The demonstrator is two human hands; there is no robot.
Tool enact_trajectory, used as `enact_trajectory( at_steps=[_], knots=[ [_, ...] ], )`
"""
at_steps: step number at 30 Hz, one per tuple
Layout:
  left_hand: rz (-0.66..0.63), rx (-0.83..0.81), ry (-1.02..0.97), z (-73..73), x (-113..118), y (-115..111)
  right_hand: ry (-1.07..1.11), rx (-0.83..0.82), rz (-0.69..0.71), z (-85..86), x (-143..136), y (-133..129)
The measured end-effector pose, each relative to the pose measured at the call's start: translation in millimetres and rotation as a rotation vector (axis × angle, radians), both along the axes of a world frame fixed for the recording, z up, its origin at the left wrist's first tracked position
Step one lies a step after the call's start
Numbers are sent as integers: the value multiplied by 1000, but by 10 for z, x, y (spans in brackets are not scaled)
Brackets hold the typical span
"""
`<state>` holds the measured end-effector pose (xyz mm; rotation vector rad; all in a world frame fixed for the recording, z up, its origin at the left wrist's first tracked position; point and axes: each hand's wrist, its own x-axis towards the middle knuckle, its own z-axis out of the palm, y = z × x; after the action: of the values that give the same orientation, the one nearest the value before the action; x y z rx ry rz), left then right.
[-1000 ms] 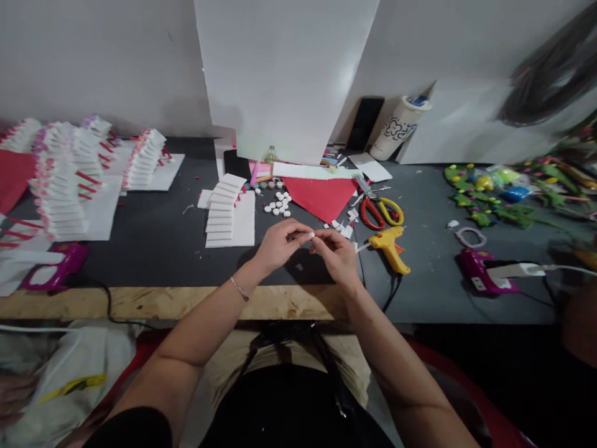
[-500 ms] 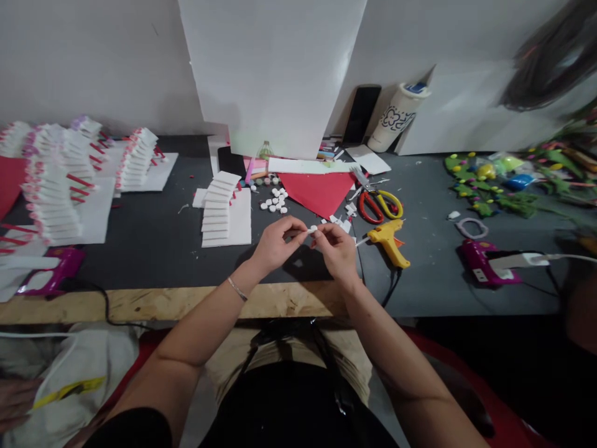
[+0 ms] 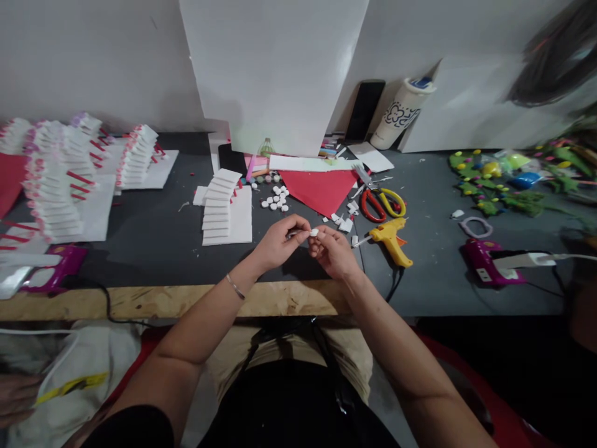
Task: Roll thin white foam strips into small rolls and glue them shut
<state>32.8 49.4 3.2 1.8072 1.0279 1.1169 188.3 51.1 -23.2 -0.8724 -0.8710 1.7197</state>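
Note:
Over the dark tabletop, my left hand and my right hand meet, fingertips pinched on one small white piece. It looks like foam or card; its exact kind is too small to tell. Just behind lies a cluster of rounded white pieces. White scraps lie beyond my right hand, beside a red sheet. A yellow glue gun rests to the right, below scissors with red and yellow handles. Left of my hands stands a fan of white strips on a white board.
More stepped white models with red sticks fill the left side. A phone and a patterned cup lean by the wall. Purple power strips sit at both sides, with cables. Green decorations lie far right. Another person's hand shows lower left.
The fingers of my right hand have shifted and curled around the small white piece, which shows more of its face. The view has moved slightly; the table items stay put.

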Motion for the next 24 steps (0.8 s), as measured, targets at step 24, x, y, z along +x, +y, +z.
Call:
enact_trajectory(
  at_steps=[24],
  knots=[
    [122, 29, 138, -1, -5, 4, -353, 303, -228, -25, 13, -42]
  ],
)
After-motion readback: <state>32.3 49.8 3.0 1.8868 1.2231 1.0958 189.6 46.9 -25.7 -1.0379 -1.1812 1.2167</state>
